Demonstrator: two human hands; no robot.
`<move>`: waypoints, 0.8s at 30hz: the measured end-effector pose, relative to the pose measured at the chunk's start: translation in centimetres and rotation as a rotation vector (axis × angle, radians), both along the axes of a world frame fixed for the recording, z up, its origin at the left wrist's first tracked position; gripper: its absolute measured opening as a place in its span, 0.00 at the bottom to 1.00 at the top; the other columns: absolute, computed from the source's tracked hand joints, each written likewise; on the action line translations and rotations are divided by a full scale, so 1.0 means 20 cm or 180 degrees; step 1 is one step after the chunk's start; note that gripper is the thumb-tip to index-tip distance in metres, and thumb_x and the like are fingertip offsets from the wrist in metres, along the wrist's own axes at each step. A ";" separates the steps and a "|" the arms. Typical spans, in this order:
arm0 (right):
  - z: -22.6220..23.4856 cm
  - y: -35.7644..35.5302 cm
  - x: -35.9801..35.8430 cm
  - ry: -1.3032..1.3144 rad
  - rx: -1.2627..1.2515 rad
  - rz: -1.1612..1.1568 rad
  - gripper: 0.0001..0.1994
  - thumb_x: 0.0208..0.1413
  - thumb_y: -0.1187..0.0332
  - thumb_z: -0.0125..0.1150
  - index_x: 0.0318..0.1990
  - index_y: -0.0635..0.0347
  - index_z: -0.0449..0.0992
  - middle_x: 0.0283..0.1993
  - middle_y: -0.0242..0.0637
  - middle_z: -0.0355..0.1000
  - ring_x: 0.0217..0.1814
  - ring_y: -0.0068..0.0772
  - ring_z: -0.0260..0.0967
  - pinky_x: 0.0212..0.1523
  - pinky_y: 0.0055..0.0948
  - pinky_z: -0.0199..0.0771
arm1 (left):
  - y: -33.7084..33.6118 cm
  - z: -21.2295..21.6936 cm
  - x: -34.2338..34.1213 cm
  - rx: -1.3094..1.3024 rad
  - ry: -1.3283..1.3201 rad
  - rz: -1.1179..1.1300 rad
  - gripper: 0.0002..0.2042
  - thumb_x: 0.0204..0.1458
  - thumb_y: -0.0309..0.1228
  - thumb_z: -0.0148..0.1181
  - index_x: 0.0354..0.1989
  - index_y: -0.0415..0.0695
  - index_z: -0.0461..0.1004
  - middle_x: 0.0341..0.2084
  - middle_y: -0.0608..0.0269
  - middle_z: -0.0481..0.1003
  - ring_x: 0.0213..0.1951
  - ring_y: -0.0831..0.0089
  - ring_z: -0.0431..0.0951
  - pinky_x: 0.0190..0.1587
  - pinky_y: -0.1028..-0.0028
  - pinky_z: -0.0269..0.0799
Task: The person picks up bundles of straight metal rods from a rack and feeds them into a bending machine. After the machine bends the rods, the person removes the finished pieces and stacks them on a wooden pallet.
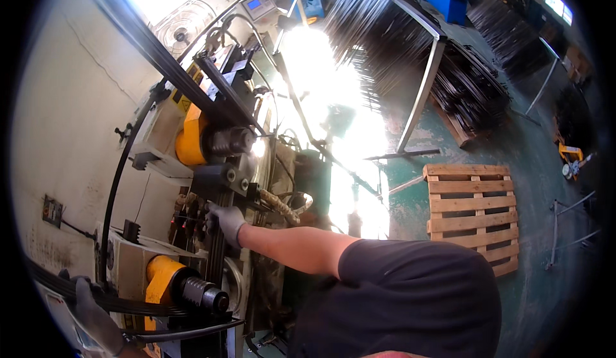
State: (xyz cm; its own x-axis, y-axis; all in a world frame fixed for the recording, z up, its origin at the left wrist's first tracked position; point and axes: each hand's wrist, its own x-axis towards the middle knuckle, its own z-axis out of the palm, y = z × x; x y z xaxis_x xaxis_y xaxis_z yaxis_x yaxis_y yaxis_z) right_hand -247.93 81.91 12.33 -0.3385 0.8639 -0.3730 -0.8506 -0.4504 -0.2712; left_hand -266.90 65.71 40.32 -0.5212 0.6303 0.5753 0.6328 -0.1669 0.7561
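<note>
My left hand (93, 313), in a grey glove, is at the lower left, closed round a bundle of long dark metal strips (135, 305) that runs toward the machine. My right arm reaches across to the middle of the machine. There my gloved right hand (226, 223) is closed at the upper part of some dark upright strips (217, 258); its fingertips are partly hidden. Just above it sits a dark clamp block (221, 177) with round bolt heads. Two threaded spindles, an upper one (231, 141) and a lower one (204, 295), stick out of yellow housings beside the strips.
A pale machine body (160, 133) fills the left, with a black hose (122, 185) across it. Farther off are a fan (183, 34) and a control box with a screen (256, 4). A wooden pallet (473, 220), a metal frame (423, 92) and stacked dark rods (468, 88) stand right.
</note>
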 end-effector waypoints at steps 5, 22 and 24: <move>-0.08 0.06 -0.01 -0.0091 -0.0016 -0.0153 0.10 0.62 0.64 0.60 0.34 0.61 0.75 0.22 0.31 0.67 0.18 0.30 0.64 0.23 0.32 0.67 | 0.07 -0.04 0.04 0.0308 0.0917 0.0393 0.20 0.56 0.31 0.56 0.56 0.37 0.67 0.33 0.61 0.68 0.34 0.71 0.71 0.37 0.71 0.71; -0.04 0.03 -0.01 -0.0080 -0.0046 -0.0061 0.13 0.63 0.63 0.57 0.28 0.58 0.71 0.20 0.31 0.66 0.19 0.30 0.65 0.24 0.31 0.68 | 0.04 -0.03 -0.01 -0.0064 -0.0025 0.0447 0.22 0.59 0.29 0.51 0.62 0.39 0.65 0.37 0.63 0.68 0.37 0.76 0.69 0.40 0.73 0.70; -0.06 0.03 -0.05 0.0059 0.0100 -0.0002 0.11 0.64 0.64 0.55 0.30 0.59 0.72 0.21 0.32 0.67 0.20 0.30 0.66 0.26 0.30 0.70 | -0.02 0.02 -0.06 -0.0058 -0.0075 0.0088 0.23 0.58 0.32 0.54 0.62 0.37 0.65 0.34 0.64 0.67 0.36 0.75 0.69 0.41 0.73 0.68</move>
State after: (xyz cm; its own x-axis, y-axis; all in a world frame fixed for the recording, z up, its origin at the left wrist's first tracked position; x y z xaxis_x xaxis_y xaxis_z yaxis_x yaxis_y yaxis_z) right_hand -248.90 82.53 11.22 -0.3447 0.8753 -0.3392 -0.8559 -0.4415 -0.2694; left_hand -268.17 65.31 40.64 -0.5518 0.6257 0.5513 0.6190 -0.1357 0.7736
